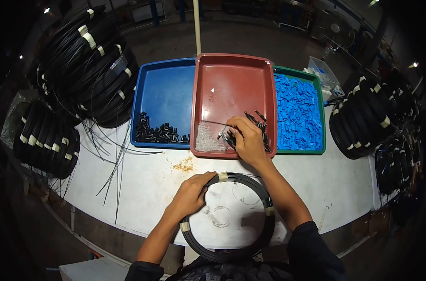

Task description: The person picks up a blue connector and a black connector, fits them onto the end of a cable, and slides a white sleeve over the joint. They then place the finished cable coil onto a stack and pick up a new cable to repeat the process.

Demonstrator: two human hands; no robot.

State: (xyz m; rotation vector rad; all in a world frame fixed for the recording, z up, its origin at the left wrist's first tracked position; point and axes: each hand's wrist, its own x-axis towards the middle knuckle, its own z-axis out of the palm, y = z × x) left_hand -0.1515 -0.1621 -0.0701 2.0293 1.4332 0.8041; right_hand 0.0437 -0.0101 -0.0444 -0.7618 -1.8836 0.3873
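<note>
A coil of black cable (pixel 268 225) with pale tape bands lies at the table's front edge. My left hand (pixel 193 193) is closed round the coil's upper left part. Over the lower right of the red tray (pixel 234 60), my right hand (pixel 247 140) pinches a thin black cable end (pixel 213 122), which points left. Beneath and beside that hand are black connector parts (pixel 255 117). Small clear pieces (pixel 207 139) are heaped in the tray's lower left corner.
The blue tray (pixel 166 63) at left holds short black parts (pixel 159 133). Many blue pieces (pixel 299 114) fill the green tray (pixel 322 117) at right. Stacked cable coils (pixel 89 70) stand at left, with loose ends across the white table (pixel 147 187); more coils (pixel 363 122) are at right.
</note>
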